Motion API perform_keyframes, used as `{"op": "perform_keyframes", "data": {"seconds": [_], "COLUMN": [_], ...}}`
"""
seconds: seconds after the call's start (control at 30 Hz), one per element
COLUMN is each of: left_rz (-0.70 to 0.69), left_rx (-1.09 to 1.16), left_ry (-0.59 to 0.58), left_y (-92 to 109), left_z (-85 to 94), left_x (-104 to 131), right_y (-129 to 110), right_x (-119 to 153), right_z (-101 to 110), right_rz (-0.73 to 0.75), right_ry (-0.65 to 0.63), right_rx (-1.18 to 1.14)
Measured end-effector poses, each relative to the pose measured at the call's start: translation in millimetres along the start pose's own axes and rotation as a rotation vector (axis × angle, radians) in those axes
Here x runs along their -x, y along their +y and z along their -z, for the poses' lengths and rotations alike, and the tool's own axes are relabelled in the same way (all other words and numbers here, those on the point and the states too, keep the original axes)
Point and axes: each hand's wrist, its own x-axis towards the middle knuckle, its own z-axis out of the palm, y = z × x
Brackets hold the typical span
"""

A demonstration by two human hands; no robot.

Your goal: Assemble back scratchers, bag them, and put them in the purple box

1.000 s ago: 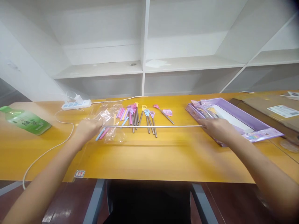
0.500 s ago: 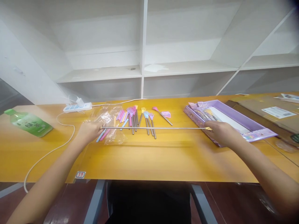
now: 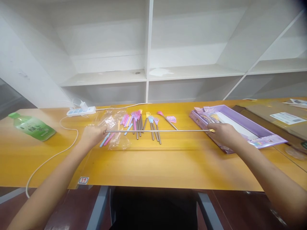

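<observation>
A telescopic back scratcher (image 3: 155,131) is drawn out long and stretches level between my hands above the table. My left hand (image 3: 94,135) is closed round its left end, beside the clear plastic bag (image 3: 121,144). At the other end, my right hand (image 3: 224,134) grips near the yellow claw head, which partly shows at the fingers. Behind the rod lie several back scratchers (image 3: 137,123) with pink, purple, yellow and blue heads. Coloured handle sleeves (image 3: 109,139) lie in and by the bag. One pink scratcher (image 3: 168,120) lies apart next to a pink card (image 3: 171,119).
A purple display box (image 3: 242,123) with packaged pieces stands at right, partly behind my right hand. Beyond it is a cardboard box (image 3: 266,111). At left are a green bottle (image 3: 35,126), a power strip (image 3: 81,111) and a white cable (image 3: 51,156). White shelving (image 3: 147,51) rises behind.
My right hand has shifted slightly left, still holding the scratcher. My left hand keeps its grip. The whole view has moved a little.
</observation>
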Motion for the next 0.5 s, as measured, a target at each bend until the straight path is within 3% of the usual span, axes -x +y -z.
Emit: {"op": "perform_keyframes", "data": {"seconds": [0.1, 0.2, 0.27, 0.4, 0.5], "left_rz": [0.020, -0.017, -0.064, -0.166, -0.169], "left_rx": [-0.019, 0.012, 0.067, 0.188, 0.223], "left_ry": [-0.117, -0.210, -0.231, -0.223, -0.217], "left_y": [-0.1, 28.0, 67.3, 157.7, 191.9], "left_z": [1.8, 9.6, 17.8, 33.4, 39.7], "left_x": [-6.3, -17.3, -25.4, -38.9, -44.5], "right_y": [-4.7, -38.9, -85.4, -200.7, -252.9], "right_x": [-6.2, -16.3, -23.3, -32.9, -35.5], "right_z": [4.5, 11.3, 12.0, 6.6, 7.5], "right_rz": [-0.007, -0.032, 0.026, 0.145, 0.185], "right_ry": [-0.082, -0.084, -0.103, -0.119, -0.158], "right_rx": [-0.006, -0.034, -0.053, -0.067, -0.072]}}
